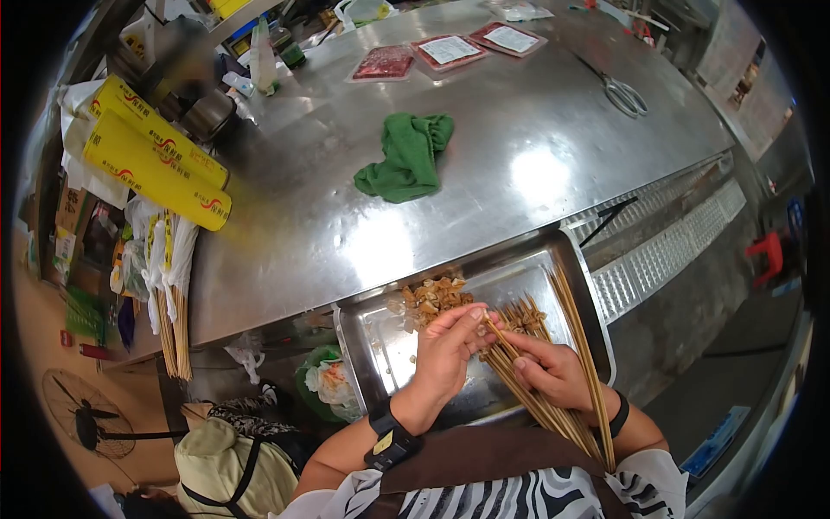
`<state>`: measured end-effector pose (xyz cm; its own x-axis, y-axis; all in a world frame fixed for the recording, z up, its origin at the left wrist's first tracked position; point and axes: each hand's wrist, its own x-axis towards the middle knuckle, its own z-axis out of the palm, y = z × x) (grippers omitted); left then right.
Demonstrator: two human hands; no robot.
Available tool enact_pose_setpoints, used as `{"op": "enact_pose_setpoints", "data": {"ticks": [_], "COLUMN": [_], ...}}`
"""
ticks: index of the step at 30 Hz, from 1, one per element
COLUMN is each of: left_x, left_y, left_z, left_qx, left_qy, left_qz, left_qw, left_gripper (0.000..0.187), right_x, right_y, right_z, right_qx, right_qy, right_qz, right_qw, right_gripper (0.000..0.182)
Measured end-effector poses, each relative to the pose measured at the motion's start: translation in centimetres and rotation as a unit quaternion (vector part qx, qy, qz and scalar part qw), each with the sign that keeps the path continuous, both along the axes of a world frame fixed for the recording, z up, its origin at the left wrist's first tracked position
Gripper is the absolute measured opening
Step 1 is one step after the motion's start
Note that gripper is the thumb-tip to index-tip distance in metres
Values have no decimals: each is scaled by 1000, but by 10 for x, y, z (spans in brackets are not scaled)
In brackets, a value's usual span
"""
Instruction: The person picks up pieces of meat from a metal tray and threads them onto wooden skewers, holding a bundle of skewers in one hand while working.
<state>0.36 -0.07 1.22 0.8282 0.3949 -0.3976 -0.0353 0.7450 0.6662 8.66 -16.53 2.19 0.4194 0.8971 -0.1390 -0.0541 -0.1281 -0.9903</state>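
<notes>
A steel tray (553, 259) sits at the near edge of the steel table, holding a pile of brown food pieces (432, 298) and several skewers with pieces on them (523, 316). My right hand (553, 372) grips a bundle of bamboo skewers (553, 415) that slants back toward my body. My left hand (445, 346) pinches a small food piece at the tip of one skewer, just above the tray. A black watch is on my left wrist and a dark band on my right.
A green cloth (406, 156) lies mid-table. Three packs of red meat (445, 52) and scissors (622, 93) lie at the far side. Yellow film rolls (156, 164) overhang the left edge. Packed skewers (173, 303) hang below. A fan (86, 424) stands on the floor.
</notes>
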Motion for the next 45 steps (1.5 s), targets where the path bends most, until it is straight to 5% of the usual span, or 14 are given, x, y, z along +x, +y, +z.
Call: {"op": "enact_pose_setpoints", "data": {"ticks": [8,17,39,42,44,45], "left_x": [1,1,-3,-1,-2,-3], "left_y": [6,-2,-14,-6,-2,1], "left_z": [9,14,17,18,17,16], "left_qx": [-52,-31,69,100,110,122], "left_qy": [8,43,110,123,126,127], "left_qz": [-48,-58,-99,-126,-144,-163], "left_qw": [997,997,987,979,975,971], "left_gripper": [18,16,11,14,17,19], "right_x": [-1,-2,-1,0,4,6], "right_y": [-1,-1,-3,0,5,4], "right_z": [5,0,-5,7,11,15], "right_qx": [27,59,84,13,107,105], "right_qy": [109,121,135,79,-207,-207], "right_qz": [7,-4,1,-35,-87,-88], "right_qw": [994,991,987,996,969,969], "right_gripper": [38,21,14,20,26,26]}}
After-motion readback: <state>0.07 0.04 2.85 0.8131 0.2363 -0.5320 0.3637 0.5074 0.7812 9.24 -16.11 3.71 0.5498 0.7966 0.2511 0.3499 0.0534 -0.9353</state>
